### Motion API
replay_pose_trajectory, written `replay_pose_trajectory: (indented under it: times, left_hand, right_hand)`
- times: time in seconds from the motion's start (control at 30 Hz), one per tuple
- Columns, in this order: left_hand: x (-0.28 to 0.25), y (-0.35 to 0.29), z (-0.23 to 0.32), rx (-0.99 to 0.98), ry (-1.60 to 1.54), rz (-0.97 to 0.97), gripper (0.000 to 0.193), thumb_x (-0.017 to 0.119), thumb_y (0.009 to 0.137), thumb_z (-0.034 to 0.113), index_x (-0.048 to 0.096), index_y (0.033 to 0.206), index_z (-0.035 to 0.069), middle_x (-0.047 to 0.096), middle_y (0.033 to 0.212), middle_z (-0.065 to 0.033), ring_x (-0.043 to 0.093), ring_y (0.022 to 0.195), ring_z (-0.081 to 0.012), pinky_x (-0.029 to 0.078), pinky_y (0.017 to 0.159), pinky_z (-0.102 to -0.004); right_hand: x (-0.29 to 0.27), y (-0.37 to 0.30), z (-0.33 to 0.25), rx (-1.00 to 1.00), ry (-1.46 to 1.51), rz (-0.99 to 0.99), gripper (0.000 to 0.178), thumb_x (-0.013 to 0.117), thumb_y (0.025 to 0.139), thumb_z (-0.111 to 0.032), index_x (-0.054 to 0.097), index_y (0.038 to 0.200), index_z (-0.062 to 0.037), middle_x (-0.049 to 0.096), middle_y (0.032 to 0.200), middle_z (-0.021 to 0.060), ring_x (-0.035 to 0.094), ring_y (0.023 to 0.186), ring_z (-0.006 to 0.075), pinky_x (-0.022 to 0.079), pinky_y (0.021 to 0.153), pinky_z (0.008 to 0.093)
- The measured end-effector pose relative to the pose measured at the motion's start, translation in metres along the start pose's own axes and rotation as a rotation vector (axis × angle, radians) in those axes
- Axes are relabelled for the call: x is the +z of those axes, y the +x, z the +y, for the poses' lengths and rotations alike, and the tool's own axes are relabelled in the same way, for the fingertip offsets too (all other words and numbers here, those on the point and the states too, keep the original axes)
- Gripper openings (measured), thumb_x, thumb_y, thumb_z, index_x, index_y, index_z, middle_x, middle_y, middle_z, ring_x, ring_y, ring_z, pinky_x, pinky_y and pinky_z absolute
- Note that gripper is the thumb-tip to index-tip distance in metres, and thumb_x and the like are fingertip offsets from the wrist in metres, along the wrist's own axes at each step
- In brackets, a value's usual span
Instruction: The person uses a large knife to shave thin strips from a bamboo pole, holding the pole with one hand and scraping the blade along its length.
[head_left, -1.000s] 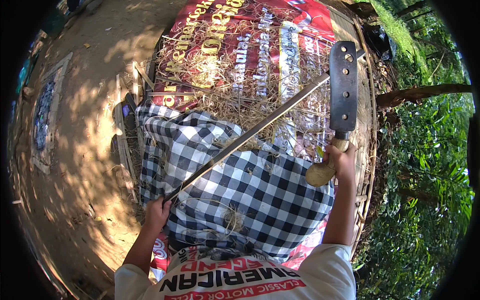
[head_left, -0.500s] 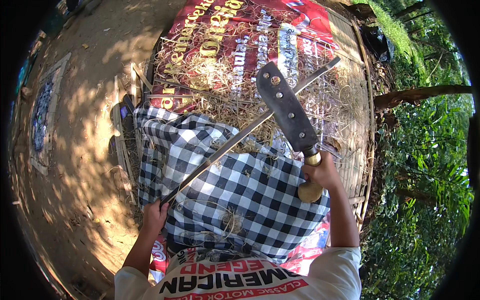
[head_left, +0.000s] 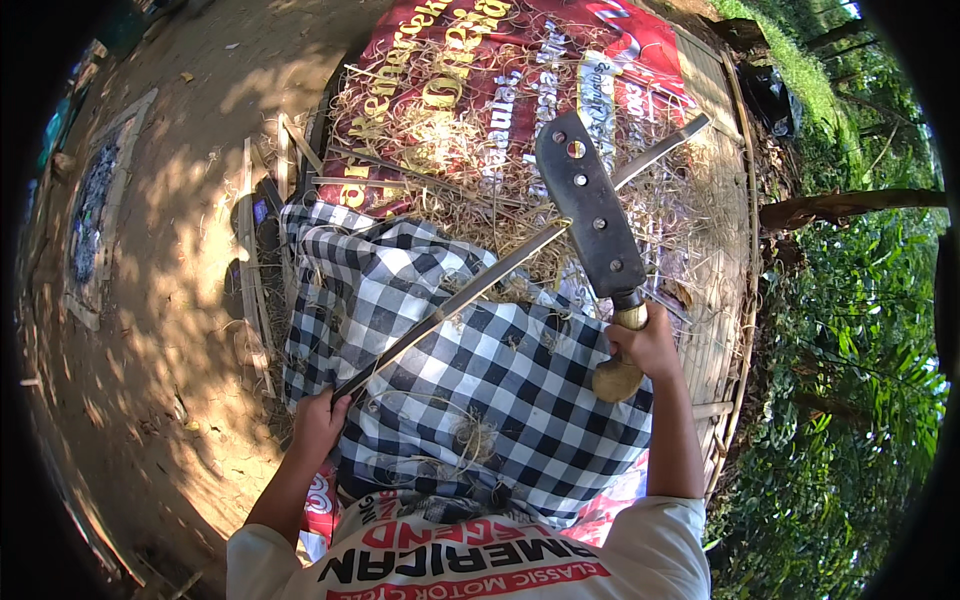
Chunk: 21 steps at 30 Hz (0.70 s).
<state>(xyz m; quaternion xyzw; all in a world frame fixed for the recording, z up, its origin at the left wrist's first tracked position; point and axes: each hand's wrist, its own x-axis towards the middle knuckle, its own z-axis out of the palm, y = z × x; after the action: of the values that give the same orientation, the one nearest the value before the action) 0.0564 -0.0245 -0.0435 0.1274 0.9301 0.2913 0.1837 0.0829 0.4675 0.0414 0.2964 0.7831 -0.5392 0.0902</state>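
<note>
My right hand (head_left: 645, 343) is closed around the wooden handle (head_left: 618, 378) of a broad chopping knife (head_left: 597, 215). Its dark blade has a row of several round holes and points away from me. In my left hand (head_left: 320, 424), the near end of a long thin bamboo strip (head_left: 440, 312) is gripped. The strip slants up to the right and passes beneath the blade, its far end showing beyond it. A small pale curl sits where the blade's left edge meets the strip. A black-and-white checked cloth (head_left: 480, 375) covers my lap, with some shavings on it.
A red printed banner (head_left: 400, 85) lies ahead on a slatted bamboo platform (head_left: 705, 300), strewn with curly shavings (head_left: 430, 140). Loose bamboo pieces (head_left: 250, 270) stand at the left edge. Bare ground (head_left: 180, 380) lies left; green plants (head_left: 850, 330) and a branch (head_left: 850, 207) are right.
The view has shifted slightly, so the surroundings sit further right. Both hands keep their holds, and the blade still crosses the strip. A small curl now shows at the blade's edge.
</note>
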Motion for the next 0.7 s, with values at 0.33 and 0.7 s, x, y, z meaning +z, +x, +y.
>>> replay_pose_trajectory:
  times: [0.33,0.7]
  left_hand:
    - [0.001,0.002,0.003,0.023,-0.03,0.025,0.036,0.056,0.093,0.033,0.062,0.087,-0.002,0.057,0.064,-0.0258,0.059,0.065,-0.0456,0.045,0.056,-0.0498]
    - [0.001,0.001,0.003,0.005,-0.026,0.015,0.04,0.056,0.093,0.036,0.061,0.083,-0.002,0.057,0.062,-0.0247,0.059,0.063,-0.0458,0.045,0.056,-0.0502]
  right_hand:
    - [0.035,-0.01,0.002,0.047,0.059,-0.046,0.016,0.066,0.071,0.001,0.059,0.085,0.0039,0.061,0.063,0.0071,0.059,0.053,0.0137,0.046,0.05,0.0297]
    - [0.045,-0.013,0.004,0.007,0.025,-0.043,0.011,0.066,0.071,0.004,0.058,0.078,0.0016,0.061,0.062,0.0067,0.058,0.052,0.0146,0.047,0.049,0.0296]
